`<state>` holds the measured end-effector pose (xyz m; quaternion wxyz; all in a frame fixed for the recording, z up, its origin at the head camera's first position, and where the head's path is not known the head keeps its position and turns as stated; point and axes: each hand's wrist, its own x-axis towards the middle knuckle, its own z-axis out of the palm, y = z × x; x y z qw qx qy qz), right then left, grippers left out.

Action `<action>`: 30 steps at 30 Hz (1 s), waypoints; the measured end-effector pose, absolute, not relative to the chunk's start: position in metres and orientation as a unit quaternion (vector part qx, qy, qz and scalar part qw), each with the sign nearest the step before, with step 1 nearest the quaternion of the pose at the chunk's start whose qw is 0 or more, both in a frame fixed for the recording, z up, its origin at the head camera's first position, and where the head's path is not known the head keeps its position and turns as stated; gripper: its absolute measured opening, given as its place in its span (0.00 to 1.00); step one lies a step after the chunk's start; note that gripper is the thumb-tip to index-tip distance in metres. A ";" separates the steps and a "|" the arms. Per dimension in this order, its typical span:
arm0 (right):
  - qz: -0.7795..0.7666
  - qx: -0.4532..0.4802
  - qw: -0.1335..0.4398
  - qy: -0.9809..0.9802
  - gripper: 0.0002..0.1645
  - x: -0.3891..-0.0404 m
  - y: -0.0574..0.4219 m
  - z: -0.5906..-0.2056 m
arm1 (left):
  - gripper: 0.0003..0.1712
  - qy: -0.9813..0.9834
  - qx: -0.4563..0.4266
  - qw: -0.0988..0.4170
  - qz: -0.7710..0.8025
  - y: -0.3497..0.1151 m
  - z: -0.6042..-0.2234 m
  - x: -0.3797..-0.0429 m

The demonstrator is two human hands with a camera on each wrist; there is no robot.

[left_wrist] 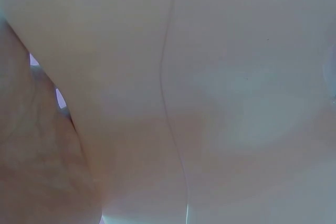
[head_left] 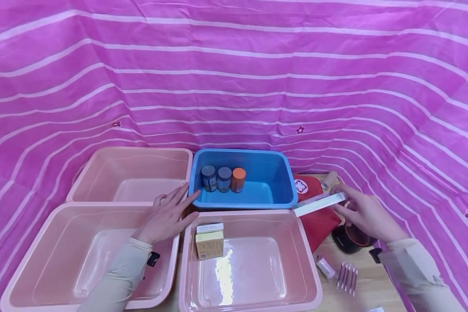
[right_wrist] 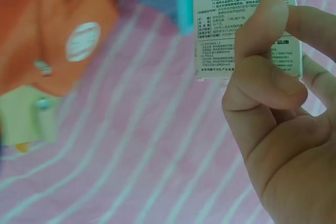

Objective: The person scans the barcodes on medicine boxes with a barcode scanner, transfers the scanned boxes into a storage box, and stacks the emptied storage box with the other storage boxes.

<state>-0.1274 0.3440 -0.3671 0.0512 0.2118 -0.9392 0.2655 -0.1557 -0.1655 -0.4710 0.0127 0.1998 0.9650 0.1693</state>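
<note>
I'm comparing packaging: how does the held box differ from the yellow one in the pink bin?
The held box is white and thin; the yellow box looks chunkier. The held box is in the right hand; the yellow box sits in the pink bin. Both carry printing.

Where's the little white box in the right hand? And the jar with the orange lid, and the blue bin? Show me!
White box [right_wrist: 223,22]: right wrist view, on its printed side.
Orange-lidded jar [head_left: 238,175]: head view, on its lid.
Blue bin [head_left: 259,190]: head view, on its bare floor.
</note>
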 end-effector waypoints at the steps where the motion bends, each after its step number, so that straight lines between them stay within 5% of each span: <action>1: 0.259 0.218 0.054 -0.939 0.23 -0.131 0.338 -0.362 | 0.42 0.965 0.199 0.014 0.170 -0.166 -0.471 -0.156; 16: 0.243 0.318 0.027 -0.916 0.21 -0.187 0.222 -0.310 | 0.41 0.964 0.208 0.000 0.165 -0.169 -0.470 -0.157; 30: 0.257 0.405 -0.007 -0.877 0.19 -0.263 0.081 -0.322 | 0.39 0.962 0.224 -0.026 0.155 -0.170 -0.471 -0.157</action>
